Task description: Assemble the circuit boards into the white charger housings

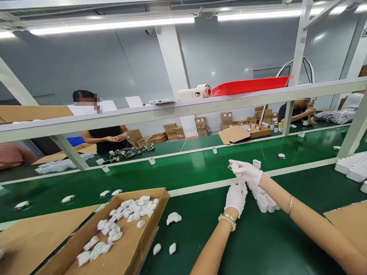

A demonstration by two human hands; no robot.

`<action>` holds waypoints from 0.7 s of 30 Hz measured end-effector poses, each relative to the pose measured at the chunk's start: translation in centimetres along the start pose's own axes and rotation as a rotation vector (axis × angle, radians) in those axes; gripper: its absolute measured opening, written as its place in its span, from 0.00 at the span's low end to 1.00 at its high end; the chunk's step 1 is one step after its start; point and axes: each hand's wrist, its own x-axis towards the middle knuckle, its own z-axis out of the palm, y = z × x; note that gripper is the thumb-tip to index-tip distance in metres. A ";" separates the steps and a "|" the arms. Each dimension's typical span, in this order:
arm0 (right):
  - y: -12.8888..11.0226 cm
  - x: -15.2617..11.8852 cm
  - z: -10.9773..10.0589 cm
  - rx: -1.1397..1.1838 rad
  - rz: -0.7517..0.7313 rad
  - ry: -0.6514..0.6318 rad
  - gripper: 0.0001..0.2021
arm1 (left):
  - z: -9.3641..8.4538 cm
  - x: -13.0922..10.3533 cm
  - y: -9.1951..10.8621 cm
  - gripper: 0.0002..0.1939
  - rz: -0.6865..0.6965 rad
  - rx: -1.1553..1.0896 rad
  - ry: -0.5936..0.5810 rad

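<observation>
My right hand (249,172), in a white glove, reaches out over the rail of the conveyor. Its thumb and fingertips pinch a small circuit board with a white pad (233,167). Just below it, my left hand (236,198), also gloved, has curled fingers; what they hold, if anything, is hidden. Right beside the hands, several white oval cups (262,202) stand in a cluster on the green table, partly covered by my right wrist. Another white cup (257,164) is on the conveyor just behind my right hand.
At left, a cardboard tray (143,238) contains many white pads; loose white pads (173,218) lie beside it. The green conveyor (189,172) carries boards with pads and cups. White cups (357,168) are stacked at right. A shelf beam (172,112) crosses overhead. Co-workers sit opposite.
</observation>
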 end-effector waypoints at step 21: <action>1.3 -7.0 5.5 -0.297 -0.139 -0.288 0.23 | -10.0 -7.1 -2.6 0.33 0.381 0.285 0.457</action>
